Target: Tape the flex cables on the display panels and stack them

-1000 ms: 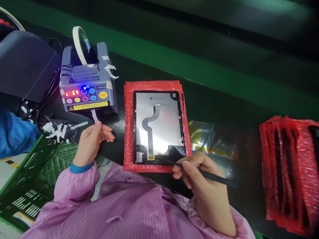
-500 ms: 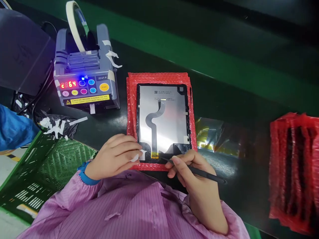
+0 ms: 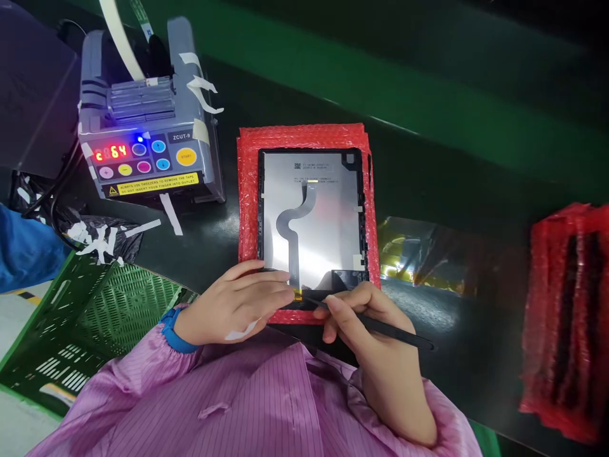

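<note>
A tablet display panel (image 3: pixel 323 216) lies back-up on a red bubble-wrap bag (image 3: pixel 304 136), with a grey flex cable running down to a yellow connector (image 3: pixel 298 295) at its near edge. My left hand (image 3: pixel 238 304) rests at that near edge, fingers pressed together by the connector, with a white tape strip (image 3: pixel 240 330) stuck under it. My right hand (image 3: pixel 366 317) pinches a black stylus-like tool (image 3: pixel 380 327). Its tip touches the panel beside the connector.
A grey tape dispenser (image 3: pixel 143 152) with a red display stands at the back left, a cut strip hanging from its outlet. Tape scraps lie beside a green plastic crate (image 3: pixel 71 330). A stack of red bubble-wrap bags (image 3: pixel 566 317) sits at right. A shiny film bag (image 3: pixel 419 254) lies beside the panel.
My left hand took a tape strip from the dispenser and came across to the panel's near edge by the connector. My right hand and its tool stayed put.
</note>
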Demonstrator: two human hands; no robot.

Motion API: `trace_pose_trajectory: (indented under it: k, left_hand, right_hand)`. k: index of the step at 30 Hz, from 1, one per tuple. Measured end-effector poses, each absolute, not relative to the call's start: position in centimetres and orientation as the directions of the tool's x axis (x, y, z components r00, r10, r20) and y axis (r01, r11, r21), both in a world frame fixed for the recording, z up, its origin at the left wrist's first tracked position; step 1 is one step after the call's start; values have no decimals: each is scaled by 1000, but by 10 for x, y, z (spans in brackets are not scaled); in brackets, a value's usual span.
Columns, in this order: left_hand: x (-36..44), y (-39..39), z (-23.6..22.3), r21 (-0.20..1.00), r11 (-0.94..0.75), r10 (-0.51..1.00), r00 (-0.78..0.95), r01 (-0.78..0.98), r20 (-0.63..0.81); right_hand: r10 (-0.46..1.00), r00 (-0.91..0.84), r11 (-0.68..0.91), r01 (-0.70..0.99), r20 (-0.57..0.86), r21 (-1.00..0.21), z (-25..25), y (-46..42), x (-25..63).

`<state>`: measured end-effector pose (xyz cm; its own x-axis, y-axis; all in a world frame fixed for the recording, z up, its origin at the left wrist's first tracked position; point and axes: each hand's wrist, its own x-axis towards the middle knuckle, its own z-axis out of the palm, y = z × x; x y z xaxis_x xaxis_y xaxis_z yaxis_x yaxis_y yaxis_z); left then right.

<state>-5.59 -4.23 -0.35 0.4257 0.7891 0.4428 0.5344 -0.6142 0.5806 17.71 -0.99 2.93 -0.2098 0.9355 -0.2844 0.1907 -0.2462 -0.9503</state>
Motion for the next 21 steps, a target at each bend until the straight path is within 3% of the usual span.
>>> trace_pose_trajectory:
  k: [13, 17, 19, 21]
  left_hand:
    - [-55, -37, -4, 442, -701, 709, 483, 560, 513]
    - [-54, -38, 0, 394, -700, 710, 527, 595, 467]
    - [-50, -43, 8, 445, -685, 728, 525, 577, 440]
    - [-41, -50, 17, 613, -653, 741, 539, 444, 400]
  right_hand:
    - [926, -229, -231, 289, -301, -929, 30, -8, 177]
    - [959, -120, -206, 330, -258, -921, 35, -14, 182]
    - [976, -69, -181, 280, -208, -943, 41, -19, 189]
    - [978, -105, -155, 223, -182, -962, 51, -23, 198]
